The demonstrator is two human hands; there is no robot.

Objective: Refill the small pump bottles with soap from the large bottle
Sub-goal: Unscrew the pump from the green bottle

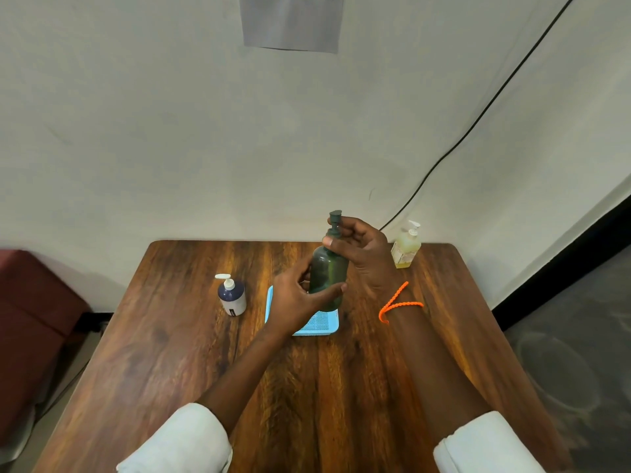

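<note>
A dark green pump bottle stands upright over a light blue tray at the middle of the wooden table. My left hand wraps around the bottle's lower body. My right hand pinches the neck just under the green pump head. A small dark blue and white pump bottle stands to the left of the tray. A pale yellow pump bottle stands at the table's far right edge, behind my right hand.
A white wall rises right behind the table, with a black cable running down it and a grey sheet of paper taped up. A dark red seat sits to the left. Grey floor lies to the right.
</note>
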